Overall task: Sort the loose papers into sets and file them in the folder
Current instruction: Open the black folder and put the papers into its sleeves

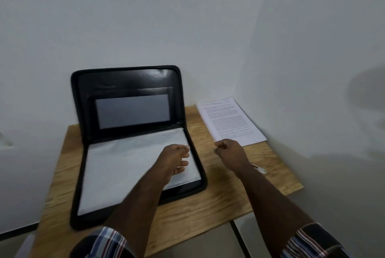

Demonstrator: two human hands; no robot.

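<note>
A black zip folder (129, 82) lies open on the wooden table (187, 212), its lid leaning against the wall. White sheets (116, 166) fill its lower half. My left hand (174, 158) is over the right part of those sheets, fingers loosely curled, holding nothing that I can see. A stack of printed papers (229, 122) lies at the table's back right corner. My right hand (230, 150) hovers just in front of that stack, curled into a fist with nothing visible in it.
A small silver and dark object (261, 169) lies on the table, partly hidden under my right forearm. White walls close in behind and to the right. The table's front edge (198, 237) is near my elbows.
</note>
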